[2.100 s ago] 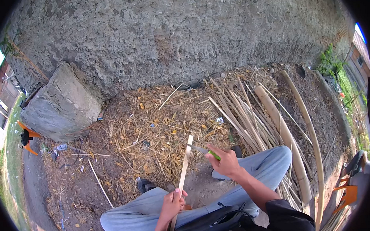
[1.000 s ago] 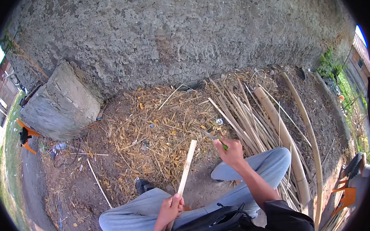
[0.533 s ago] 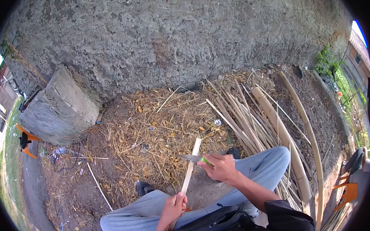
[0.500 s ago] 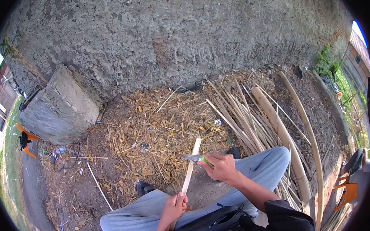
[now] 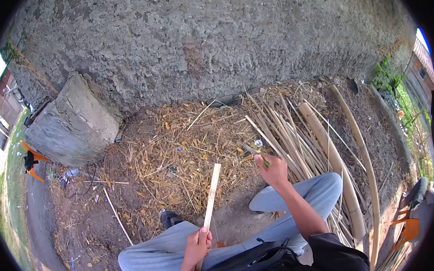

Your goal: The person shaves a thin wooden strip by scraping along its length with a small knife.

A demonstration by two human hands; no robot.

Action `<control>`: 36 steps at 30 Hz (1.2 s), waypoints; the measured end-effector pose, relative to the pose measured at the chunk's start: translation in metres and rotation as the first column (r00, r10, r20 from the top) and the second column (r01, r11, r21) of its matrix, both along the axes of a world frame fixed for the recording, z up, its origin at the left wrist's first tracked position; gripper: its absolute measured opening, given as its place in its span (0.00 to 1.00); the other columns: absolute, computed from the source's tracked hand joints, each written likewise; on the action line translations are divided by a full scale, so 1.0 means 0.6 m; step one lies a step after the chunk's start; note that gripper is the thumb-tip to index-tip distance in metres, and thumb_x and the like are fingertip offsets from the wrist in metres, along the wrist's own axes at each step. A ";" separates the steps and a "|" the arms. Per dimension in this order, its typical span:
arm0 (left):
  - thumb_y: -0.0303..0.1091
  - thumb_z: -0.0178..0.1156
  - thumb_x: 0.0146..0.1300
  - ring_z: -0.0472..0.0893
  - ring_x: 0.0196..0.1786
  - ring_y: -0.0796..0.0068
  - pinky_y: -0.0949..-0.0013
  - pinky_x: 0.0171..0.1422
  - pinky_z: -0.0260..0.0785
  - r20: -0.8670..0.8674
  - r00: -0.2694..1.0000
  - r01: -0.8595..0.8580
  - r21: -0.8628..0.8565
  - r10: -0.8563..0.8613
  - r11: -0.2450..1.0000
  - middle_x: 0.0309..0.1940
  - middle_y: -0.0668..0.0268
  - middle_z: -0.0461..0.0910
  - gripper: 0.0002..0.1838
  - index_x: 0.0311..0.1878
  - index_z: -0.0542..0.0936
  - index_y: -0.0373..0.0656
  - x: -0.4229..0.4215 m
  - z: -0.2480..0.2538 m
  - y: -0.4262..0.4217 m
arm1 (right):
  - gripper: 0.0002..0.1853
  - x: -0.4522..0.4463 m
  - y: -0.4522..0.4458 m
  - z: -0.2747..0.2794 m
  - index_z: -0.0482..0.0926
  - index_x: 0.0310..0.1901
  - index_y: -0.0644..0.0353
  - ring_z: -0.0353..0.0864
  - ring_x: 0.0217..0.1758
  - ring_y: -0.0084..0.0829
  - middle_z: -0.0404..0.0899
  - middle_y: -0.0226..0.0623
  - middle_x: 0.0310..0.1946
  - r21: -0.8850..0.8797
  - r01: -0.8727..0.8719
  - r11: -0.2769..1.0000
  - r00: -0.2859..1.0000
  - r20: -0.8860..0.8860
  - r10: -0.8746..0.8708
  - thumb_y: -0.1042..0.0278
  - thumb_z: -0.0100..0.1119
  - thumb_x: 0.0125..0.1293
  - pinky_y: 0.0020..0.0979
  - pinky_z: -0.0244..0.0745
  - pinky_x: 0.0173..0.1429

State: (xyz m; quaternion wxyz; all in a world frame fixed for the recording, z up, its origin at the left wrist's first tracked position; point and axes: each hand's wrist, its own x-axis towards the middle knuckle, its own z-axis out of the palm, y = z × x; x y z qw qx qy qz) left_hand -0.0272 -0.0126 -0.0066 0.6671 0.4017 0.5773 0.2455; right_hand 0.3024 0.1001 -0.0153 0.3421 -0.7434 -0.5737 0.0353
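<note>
My left hand is closed around the lower part of a pale bamboo strip, which points up and slightly right in front of my lap. Its lower end passes under my forearm. My right hand grips a knife by its green handle, most of which the fingers hide. The blade points up and to the left, apart from the strip, over the littered ground. Both of my legs are folded, with the hands above and in front of them.
Split bamboo strips lie piled on the right beside a thick bamboo pole and a long curved pole. A rough wall rises ahead. At left stands a concrete block. Dry leaves and shavings cover the ground.
My right hand with the knife has moved off the bamboo strip, up and to the right. The strip's top has swung left, while my left hand keeps its hold.
</note>
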 end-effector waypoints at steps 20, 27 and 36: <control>0.50 0.42 0.81 0.62 0.15 0.85 0.75 0.19 0.56 0.158 0.985 0.076 -0.085 -0.062 0.993 0.16 0.72 0.67 0.24 0.35 0.73 0.40 0.023 -0.009 0.023 | 0.14 -0.112 -0.074 0.004 0.84 0.41 0.56 0.79 0.16 0.34 0.80 0.31 0.20 0.232 -0.399 0.887 0.914 0.172 0.367 0.54 0.69 0.65 0.36 0.69 0.17; 0.48 0.45 0.81 0.63 0.16 0.86 0.75 0.19 0.55 0.061 0.993 0.104 0.005 -0.104 0.995 0.15 0.73 0.66 0.24 0.33 0.73 0.40 0.025 0.000 0.005 | 0.14 -0.057 -0.035 -0.012 0.85 0.40 0.55 0.78 0.15 0.32 0.81 0.30 0.21 0.288 -0.299 0.910 0.951 0.173 0.258 0.53 0.69 0.64 0.34 0.68 0.16; 0.47 0.44 0.81 0.64 0.16 0.86 0.75 0.19 0.56 0.005 0.989 0.146 0.050 -0.147 0.988 0.14 0.73 0.66 0.24 0.31 0.73 0.40 0.006 0.016 -0.014 | 0.14 0.009 0.027 -0.012 0.85 0.36 0.59 0.77 0.15 0.38 0.79 0.37 0.17 0.163 0.112 0.980 0.973 0.183 -0.141 0.55 0.66 0.67 0.39 0.69 0.20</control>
